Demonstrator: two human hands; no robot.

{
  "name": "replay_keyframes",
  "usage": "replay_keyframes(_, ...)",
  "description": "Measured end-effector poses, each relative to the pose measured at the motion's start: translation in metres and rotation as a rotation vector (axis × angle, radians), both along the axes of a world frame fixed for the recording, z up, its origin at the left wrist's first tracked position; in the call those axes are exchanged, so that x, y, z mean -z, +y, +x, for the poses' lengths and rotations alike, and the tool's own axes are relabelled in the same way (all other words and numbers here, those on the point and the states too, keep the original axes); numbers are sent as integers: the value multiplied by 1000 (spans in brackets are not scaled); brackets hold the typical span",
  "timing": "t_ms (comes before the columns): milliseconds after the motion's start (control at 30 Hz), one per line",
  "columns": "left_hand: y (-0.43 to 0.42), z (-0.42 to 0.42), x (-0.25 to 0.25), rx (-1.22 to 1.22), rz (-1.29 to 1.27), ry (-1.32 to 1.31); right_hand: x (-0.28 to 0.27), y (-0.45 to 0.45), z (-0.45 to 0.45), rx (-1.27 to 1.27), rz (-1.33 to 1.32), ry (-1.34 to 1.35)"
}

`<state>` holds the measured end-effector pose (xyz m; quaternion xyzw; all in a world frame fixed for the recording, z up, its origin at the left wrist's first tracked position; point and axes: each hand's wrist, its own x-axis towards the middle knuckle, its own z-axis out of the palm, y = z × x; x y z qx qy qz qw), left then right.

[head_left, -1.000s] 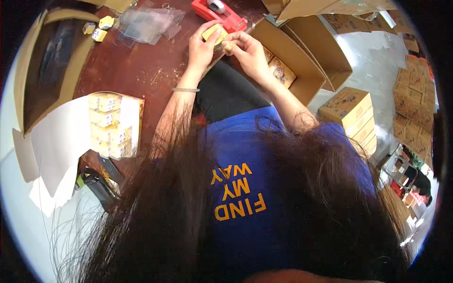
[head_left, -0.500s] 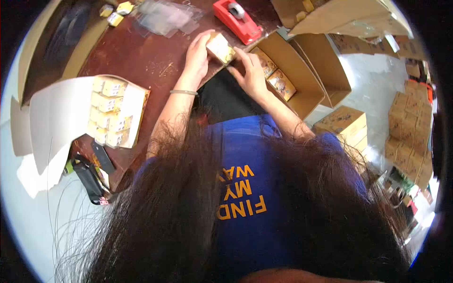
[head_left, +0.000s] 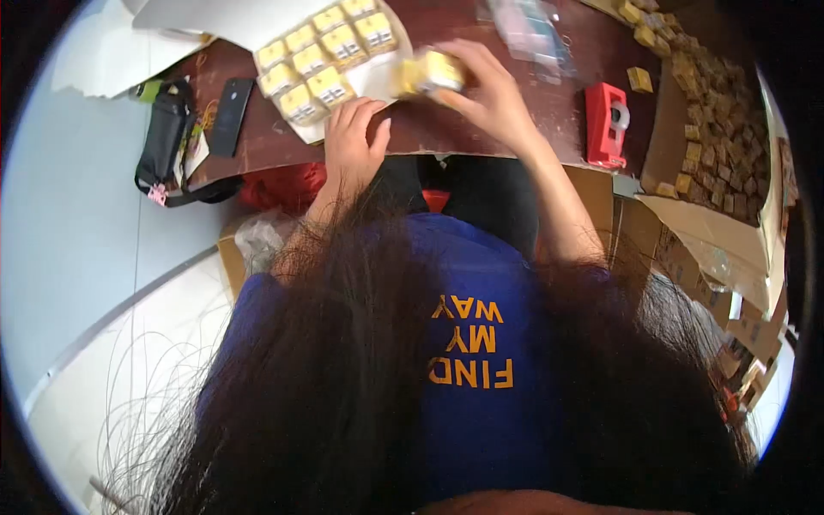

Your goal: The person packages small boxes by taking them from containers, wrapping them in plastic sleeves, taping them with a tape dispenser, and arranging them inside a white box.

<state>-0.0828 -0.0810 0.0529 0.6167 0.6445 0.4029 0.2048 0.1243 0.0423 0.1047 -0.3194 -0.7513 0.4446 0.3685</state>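
Observation:
My right hand point(head_left: 491, 96) is closed on small yellow boxes point(head_left: 440, 70), smeared by motion at their left end. It holds them just above the right end of an open white carton point(head_left: 375, 79). Inside that carton, several small yellow-and-white boxes point(head_left: 311, 60) stand in rows, with bare white floor to their right. My left hand point(head_left: 352, 142) lies at the carton's near edge, thumb apart from the fingers. Its fingertips are by the nearest row; whether they press on the carton or a box I cannot tell.
A red tape dispenser point(head_left: 606, 125) and a single yellow box point(head_left: 639, 80) sit on the right of the dark table. Clear plastic sheets point(head_left: 532, 39) lie farther back. A big cardboard box point(head_left: 721, 129) full of small boxes is at right; a phone point(head_left: 231, 117) and black bag point(head_left: 163, 129) at left.
My view has turned left, toward the white carton. My hands have parted: the right has brought its yellow boxes to the carton, while the left has let go and reached the carton's near edge.

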Motion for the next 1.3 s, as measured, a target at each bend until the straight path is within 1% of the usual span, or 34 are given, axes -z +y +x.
replay_keyframes(67, -10, -20, 10, -39, 111, 361, 7, 19, -43, -67, 346, -162)
replay_keyframes(133, -17, -11, 8, -31, -64, 277, 17, 15, -54, -73, 357, -148)
replay_keyframes(233, -19, -6, 0, -42, -93, 317, 39, 19, -66, -38, 378, -180)
replay_keyframes(300, -18, -6, 1, -25, -93, 288, 34, 36, -34, 42, 437, -144)
replay_keyframes(333, -16, -4, -2, -7, -71, 277, 32, 55, -15, 158, 553, -193)
replay_keyframes(400, -15, -3, -9, -71, -71, 176, 21, 92, 25, 472, 231, -325)
replay_keyframes(467, -12, -1, -11, -49, -70, 169, 59, 157, 76, 929, 551, -929)
replay_keyframes(500, -11, -2, -11, -40, -95, 163, 70, 165, 88, 941, 550, -940)
replay_keyframes(567, -4, -6, -14, -33, -136, 156, 84, 180, 102, 858, 266, -1100)
replay_keyframes(600, -1, -4, -16, -33, -111, 160, 83, 184, 105, 874, 283, -1086)
replay_keyframes(733, -2, 9, -31, 23, -98, 135, 85, 187, 125, 849, -41, -571)
replay_keyframes(800, 1, 25, -40, 99, -188, -179, 67, 163, 119, 781, -169, -96)
replay_keyframes(833, 5, 34, -41, 99, -194, -183, 43, 136, 104, 630, -255, 90)
replay_keyframes(900, 18, 57, -37, 228, -249, -839, -12, 58, 66, 533, -661, -42)
replay_keyframes(967, 31, 65, 1, 279, -522, -1352, 18, -1, 42, 331, -460, 10)
replay_keyframes(1000, 37, 70, 1, 274, -538, -1359, 23, -15, 37, 337, -476, 3)
replay_keyframes(1067, 42, 80, -1, 475, -569, -1635, 35, -43, 37, 459, 140, -257)
replay_keyframes(1100, 39, 80, -1, 465, -600, -1646, 32, -51, 40, 468, 113, -269)
replay_keyframes(1233, 30, 73, -2, 580, -863, -1511, 7, -46, 71, 188, 494, -430)
replay_keyframes(1267, 29, 77, 1, 577, -878, -1511, 11, -48, 78, 194, 481, -430)
replay_keyframes(1300, 30, 81, 6, 669, -861, -1579, 15, -48, 84, 120, 235, -233)
